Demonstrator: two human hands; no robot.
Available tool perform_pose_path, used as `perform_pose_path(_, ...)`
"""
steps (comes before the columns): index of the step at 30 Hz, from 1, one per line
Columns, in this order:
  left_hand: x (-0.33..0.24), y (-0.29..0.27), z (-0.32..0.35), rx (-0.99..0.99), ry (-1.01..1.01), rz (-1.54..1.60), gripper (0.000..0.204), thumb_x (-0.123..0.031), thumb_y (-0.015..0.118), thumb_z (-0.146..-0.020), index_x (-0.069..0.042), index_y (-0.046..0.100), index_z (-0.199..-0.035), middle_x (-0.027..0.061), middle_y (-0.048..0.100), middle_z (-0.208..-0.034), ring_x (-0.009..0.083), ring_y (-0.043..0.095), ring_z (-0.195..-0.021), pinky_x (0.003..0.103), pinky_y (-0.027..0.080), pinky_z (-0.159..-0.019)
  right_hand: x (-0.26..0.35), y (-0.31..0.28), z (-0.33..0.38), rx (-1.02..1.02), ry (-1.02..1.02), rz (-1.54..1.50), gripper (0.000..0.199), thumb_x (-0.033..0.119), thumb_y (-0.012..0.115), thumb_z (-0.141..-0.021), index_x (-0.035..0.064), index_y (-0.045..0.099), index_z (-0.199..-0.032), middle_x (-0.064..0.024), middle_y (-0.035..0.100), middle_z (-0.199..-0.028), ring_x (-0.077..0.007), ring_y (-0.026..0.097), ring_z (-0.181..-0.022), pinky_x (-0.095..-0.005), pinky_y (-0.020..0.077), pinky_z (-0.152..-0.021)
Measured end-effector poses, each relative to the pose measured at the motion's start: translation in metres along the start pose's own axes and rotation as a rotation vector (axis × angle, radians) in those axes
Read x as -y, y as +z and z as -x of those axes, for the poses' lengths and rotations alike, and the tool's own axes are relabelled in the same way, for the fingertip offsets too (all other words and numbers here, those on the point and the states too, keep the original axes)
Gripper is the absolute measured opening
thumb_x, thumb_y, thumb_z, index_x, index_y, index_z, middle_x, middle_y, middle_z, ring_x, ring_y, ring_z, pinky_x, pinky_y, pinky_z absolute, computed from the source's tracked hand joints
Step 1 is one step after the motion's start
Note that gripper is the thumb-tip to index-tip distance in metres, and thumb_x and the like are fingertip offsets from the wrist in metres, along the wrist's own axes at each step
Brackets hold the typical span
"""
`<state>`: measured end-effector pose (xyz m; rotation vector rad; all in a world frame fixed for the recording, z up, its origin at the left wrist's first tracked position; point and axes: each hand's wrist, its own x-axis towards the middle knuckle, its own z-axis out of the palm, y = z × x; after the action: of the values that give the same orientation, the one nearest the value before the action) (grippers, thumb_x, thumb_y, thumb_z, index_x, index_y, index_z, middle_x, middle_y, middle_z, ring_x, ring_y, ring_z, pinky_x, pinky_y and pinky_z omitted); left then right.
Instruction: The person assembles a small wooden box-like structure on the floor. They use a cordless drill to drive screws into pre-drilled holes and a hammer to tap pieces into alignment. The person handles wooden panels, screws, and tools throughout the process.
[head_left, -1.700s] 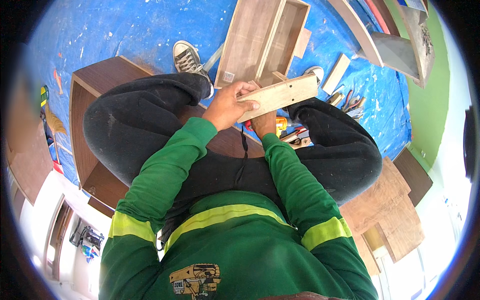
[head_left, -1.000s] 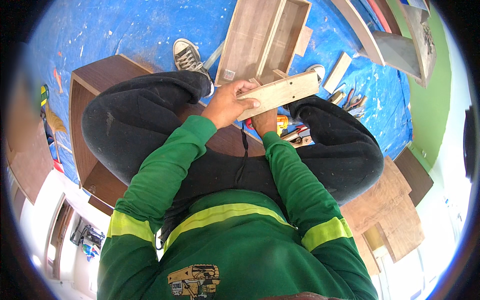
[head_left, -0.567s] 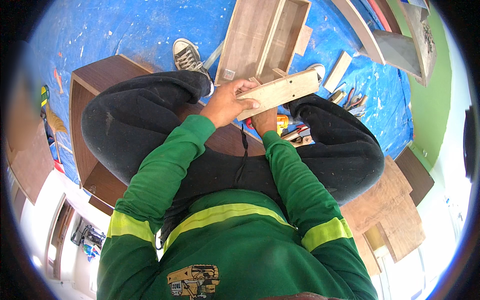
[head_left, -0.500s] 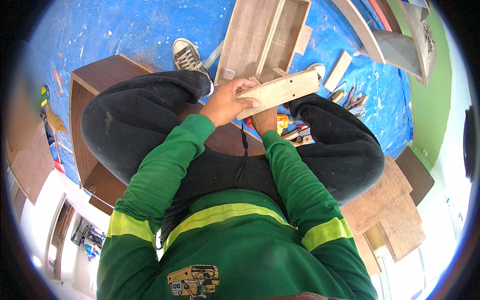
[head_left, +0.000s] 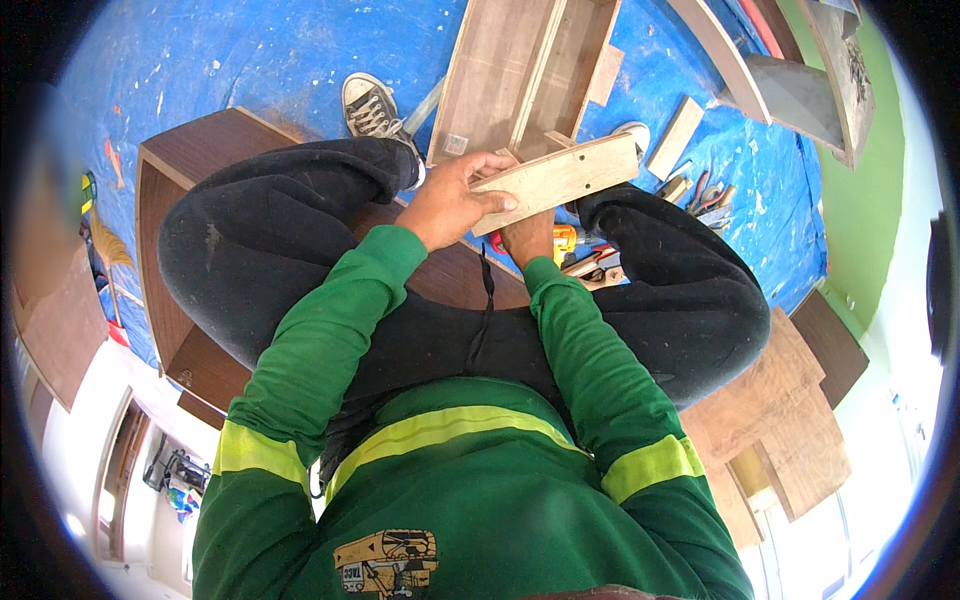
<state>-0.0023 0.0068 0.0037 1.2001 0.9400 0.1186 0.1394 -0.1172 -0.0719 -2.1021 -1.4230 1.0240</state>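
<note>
A pale wooden piece (head_left: pixel 560 172), long and narrow with two dark holes, is tilted up to the right above my lap. My left hand (head_left: pixel 450 200) grips its left end, the thumb on the near face and the fingers over the far edge. Under the piece is my right hand (head_left: pixel 528 242), its fingers hidden behind the wood, so what they do does not show. Just right of that wrist lies a yellow and red power tool (head_left: pixel 565 240), partly covered.
I sit on a brown wooden cabinet (head_left: pixel 190 150). Ahead, a divided wooden frame (head_left: pixel 490 70) lies on a blue tarp (head_left: pixel 270 60). Several hand tools (head_left: pixel 710 195) and a short board (head_left: pixel 676 138) are by my right foot. Plywood sheets (head_left: pixel 770 390) lie behind my right knee.
</note>
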Motion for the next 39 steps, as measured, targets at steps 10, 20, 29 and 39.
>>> perform_pose_path(10, 0.007, 0.001, -0.003, 0.017, -0.008, 0.009, 0.053, -0.013, 0.084, -0.091, 0.002, 0.065, -0.138, 0.0121, 0.072, -0.132, 0.0180, 0.064, -0.125, 0.035, 0.047, -0.111, -0.001, 0.003, 0.000, -0.033, -0.024, 0.056, 0.034, 0.024, 0.061, -0.098, 0.0097, 0.070, -0.127, -0.0192, 0.068, -0.132, -0.0407, 0.062, -0.125, -0.0527, 0.0456, -0.108)
perform_pose_path(20, 0.010, 0.002, -0.005, 0.022, -0.036, 0.073, 0.050, -0.009, 0.082, -0.092, 0.002, 0.065, -0.138, 0.0100, 0.070, -0.136, 0.0143, 0.063, -0.123, 0.034, 0.049, -0.109, -0.010, 0.008, 0.005, -0.034, -0.004, 0.046, 0.038, 0.025, 0.062, -0.098, 0.0076, 0.069, -0.131, -0.0194, 0.065, -0.141, -0.0404, 0.059, -0.132, -0.0507, 0.0438, -0.113)
perform_pose_path(29, 0.018, 0.000, -0.005, -0.092, -0.105, 0.068, 0.090, -0.015, 0.089, -0.085, 0.000, 0.038, -0.159, 0.0171, 0.067, -0.125, 0.0243, 0.065, -0.117, 0.039, 0.053, -0.102, -0.007, 0.007, 0.003, -0.119, -0.081, 0.026, 0.035, 0.023, 0.062, -0.099, 0.0059, 0.071, -0.128, -0.0215, 0.070, -0.133, -0.0417, 0.062, -0.128, -0.0502, 0.0468, -0.109)
perform_pose_path(39, 0.017, -0.001, -0.009, -0.054, -0.127, 0.072, 0.082, -0.021, 0.087, -0.086, 0.003, 0.044, -0.152, 0.0201, 0.066, -0.126, 0.0273, 0.069, -0.109, 0.039, 0.055, -0.096, 0.004, -0.022, 0.013, 0.052, 0.281, -0.166, 0.041, 0.027, 0.072, -0.094, -0.0015, 0.071, -0.124, -0.0299, 0.070, -0.128, -0.0471, 0.065, -0.122, -0.0491, 0.0520, -0.103)
